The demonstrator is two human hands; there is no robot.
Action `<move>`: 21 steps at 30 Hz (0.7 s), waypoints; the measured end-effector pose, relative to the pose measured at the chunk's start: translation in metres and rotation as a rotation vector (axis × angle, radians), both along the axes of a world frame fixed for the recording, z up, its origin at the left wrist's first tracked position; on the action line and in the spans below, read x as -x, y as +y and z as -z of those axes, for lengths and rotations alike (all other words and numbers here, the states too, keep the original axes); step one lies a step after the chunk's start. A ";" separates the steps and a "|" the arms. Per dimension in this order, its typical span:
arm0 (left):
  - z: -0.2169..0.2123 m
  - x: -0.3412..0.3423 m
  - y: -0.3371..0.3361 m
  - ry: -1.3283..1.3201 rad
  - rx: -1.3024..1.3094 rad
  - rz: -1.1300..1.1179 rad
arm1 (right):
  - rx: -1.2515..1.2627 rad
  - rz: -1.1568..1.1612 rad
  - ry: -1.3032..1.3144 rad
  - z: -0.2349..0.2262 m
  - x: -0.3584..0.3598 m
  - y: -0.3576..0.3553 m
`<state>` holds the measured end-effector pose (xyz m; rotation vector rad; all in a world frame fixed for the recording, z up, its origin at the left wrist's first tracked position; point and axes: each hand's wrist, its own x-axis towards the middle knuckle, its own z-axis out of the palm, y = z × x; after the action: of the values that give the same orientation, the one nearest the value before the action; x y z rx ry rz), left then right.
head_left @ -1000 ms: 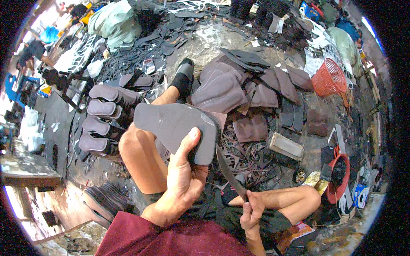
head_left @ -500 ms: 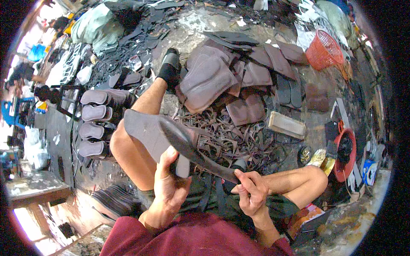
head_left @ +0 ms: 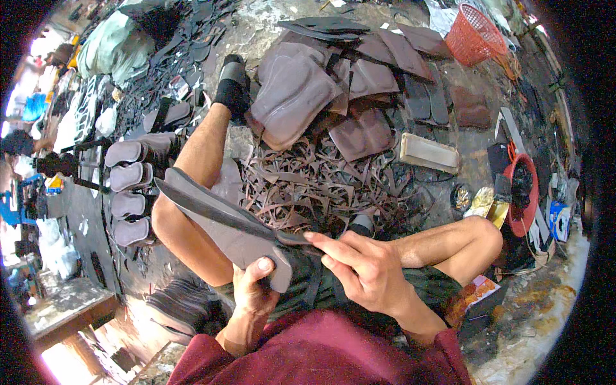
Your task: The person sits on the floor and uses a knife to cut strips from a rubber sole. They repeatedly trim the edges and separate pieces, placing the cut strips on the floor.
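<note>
Trimming a grey sole (head_left: 224, 224) on the lap — left hand (head_left: 253, 292) grips its 6 o'clock end, right hand (head_left: 366, 269) holds the long knife (head_left: 212, 208), probably mid-cut. Next needs steady pushing.

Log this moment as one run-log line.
left hand: grips grey sole piece from below | right hand: holds long dark knife lying across sole | pile of dark offcuts ahead

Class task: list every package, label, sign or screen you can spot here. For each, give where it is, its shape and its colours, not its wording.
Blue box: far right, on the floor beside the red tub; small carton, blue and white.
Printed packet: on the floor under the right knee; flat, orange and red.
No signs or screens show.
</note>
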<state>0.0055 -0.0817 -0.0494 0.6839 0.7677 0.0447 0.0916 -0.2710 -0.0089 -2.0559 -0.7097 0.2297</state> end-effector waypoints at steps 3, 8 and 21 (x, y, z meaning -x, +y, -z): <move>-0.007 0.000 -0.001 -0.004 -0.197 0.113 | 0.003 -0.024 0.069 0.002 -0.012 0.016; 0.004 0.003 0.012 -0.061 -0.547 0.337 | -0.319 0.072 0.073 0.031 -0.019 0.039; 0.006 -0.037 0.024 -0.138 -0.373 0.121 | -0.791 0.701 0.839 0.035 -0.046 0.018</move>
<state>0.0422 -0.0580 -0.0557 1.0693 0.5879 0.1259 0.1377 -0.2526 -0.0436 -1.1580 0.4069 0.3053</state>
